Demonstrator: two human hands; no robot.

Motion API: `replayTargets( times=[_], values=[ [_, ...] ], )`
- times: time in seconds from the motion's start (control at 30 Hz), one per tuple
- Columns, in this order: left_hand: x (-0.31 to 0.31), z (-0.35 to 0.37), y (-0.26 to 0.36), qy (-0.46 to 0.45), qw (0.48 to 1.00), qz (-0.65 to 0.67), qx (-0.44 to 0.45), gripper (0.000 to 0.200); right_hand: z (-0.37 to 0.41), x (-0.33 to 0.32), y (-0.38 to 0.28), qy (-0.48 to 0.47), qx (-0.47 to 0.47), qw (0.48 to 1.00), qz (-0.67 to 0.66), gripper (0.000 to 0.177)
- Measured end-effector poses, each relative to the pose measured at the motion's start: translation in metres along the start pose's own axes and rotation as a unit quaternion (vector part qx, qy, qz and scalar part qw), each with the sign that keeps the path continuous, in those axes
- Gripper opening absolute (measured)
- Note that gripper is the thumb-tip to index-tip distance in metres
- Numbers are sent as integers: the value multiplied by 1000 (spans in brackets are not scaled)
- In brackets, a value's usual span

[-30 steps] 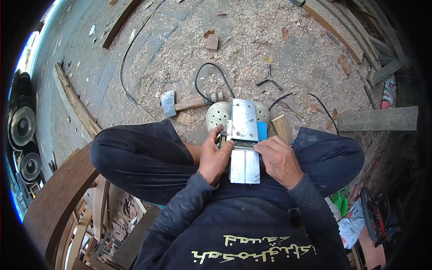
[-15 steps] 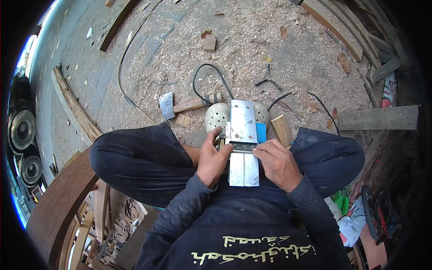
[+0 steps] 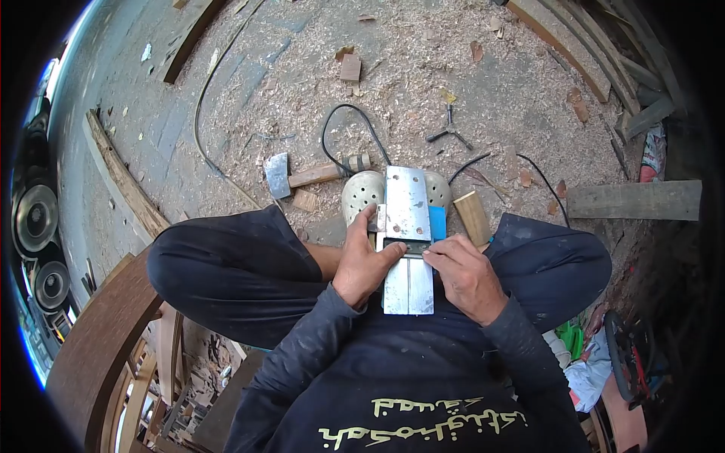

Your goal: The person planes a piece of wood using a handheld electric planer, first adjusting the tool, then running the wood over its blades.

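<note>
An upturned electric planer [image 3: 408, 198] lies between my legs, its shiny metal sole facing up and its dark cutter block [image 3: 411, 248] showing in the gap between the two sole plates. My left hand [image 3: 364, 260] grips the planer's left side, with the thumb pressed on the cutter block. At the block's right end my right hand [image 3: 467, 272] is closed, thumb and fingertips pinched together; whatever lies between them is hidden. Blue casing [image 3: 438, 223] shows along the planer's right side. A black cord [image 3: 353, 109] loops out beyond its far end.
Beyond my feet lie a hatchet [image 3: 302, 177] and a three-armed black wrench [image 3: 449, 132] among wood shavings. A wood block [image 3: 473, 219] is right of the planer. Curved timber [image 3: 98, 340] stands at left, and a plank [image 3: 634, 201] lies at right.
My left thumb has slid slightly right along the cutter block. My right hand stays pinched at its right end, and the planer has barely shifted.
</note>
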State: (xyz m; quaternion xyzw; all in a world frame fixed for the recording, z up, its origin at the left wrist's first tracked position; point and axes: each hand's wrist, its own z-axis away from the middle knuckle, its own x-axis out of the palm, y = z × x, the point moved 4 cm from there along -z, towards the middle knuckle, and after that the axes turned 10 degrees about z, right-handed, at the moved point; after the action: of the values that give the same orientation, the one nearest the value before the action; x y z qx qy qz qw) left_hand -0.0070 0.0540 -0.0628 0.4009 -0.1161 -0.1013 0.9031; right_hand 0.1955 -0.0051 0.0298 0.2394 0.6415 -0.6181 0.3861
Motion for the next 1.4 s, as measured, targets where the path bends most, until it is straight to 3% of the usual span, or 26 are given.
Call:
replayTargets(
  times=[0.17,0.3,0.4,0.53,0.6,0.8,1.03,1.17,1.4],
  values=[
    [3,-4,4,-22,998,56,-30,99,-8,-6,7,-13,60,993,-97,22],
    [5,-9,8,-43,995,76,-37,103,-26,-3,17,-25,48,993,-105,16],
    [3,-10,7,-34,997,57,-48,111,-37,3,22,-80,23,993,-79,14],
    [2,-18,-10,-12,1000,17,15,113,-40,1,18,-132,79,986,-57,12],
    [-1,-25,-20,12,994,-102,40,117,-39,3,20,-118,70,989,-49,15],
    [2,-27,-13,28,986,-163,13,120,-39,7,25,-133,59,985,-91,14],
    [7,-33,-21,1,982,-184,-35,124,-45,8,24,-155,36,987,17,18],
    [12,-25,-6,22,979,-197,-35,123,-48,0,16,-161,34,985,-58,18],
    [9,-22,1,12,976,-214,-49,125,-52,10,23,-193,27,981,11,19]
  ],
)
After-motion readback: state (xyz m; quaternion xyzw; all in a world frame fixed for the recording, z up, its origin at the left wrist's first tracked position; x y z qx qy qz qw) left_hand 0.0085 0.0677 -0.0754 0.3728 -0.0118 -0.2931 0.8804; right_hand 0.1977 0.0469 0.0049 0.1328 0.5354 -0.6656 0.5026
